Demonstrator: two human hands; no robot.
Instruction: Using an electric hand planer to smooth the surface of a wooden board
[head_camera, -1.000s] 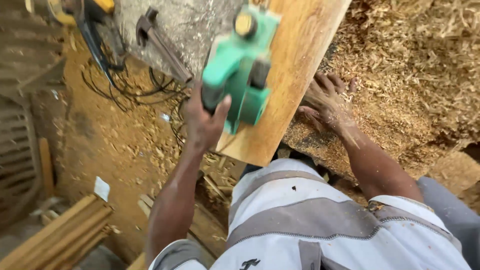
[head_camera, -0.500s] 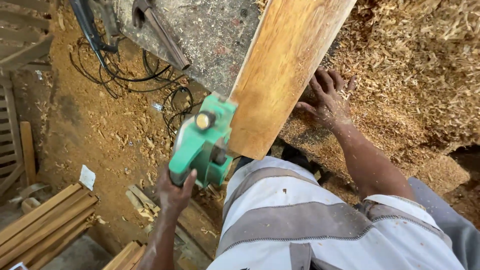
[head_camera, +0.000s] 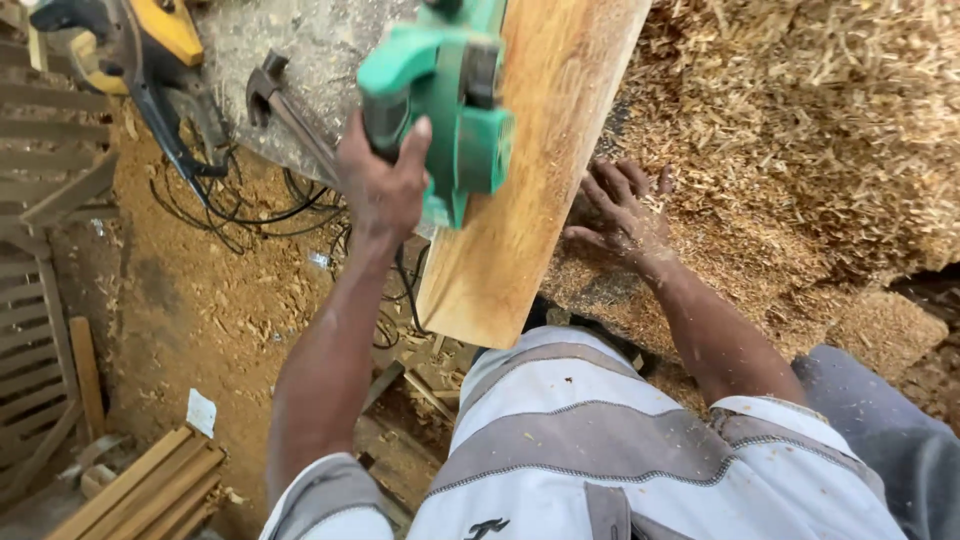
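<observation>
Inspector: Planer, green electric type, sits on the upper face of the board, toward its left edge. Left hand is wrapped tight round the rear handle, which puts the arm in line with the board's length.

Clerk: And the other hand?

Inspector: Right hand lies flat, fingers spread, on the shavings just right of the board, holding nothing; I judge it a brace. It touches or nearly touches the board's edge; I cannot tell which.

Clerk: Room to move?

Inspector: The board's near end overhangs, close to the person's shirt. Left of the board: counter, 1 clamp, loose cables.
</observation>
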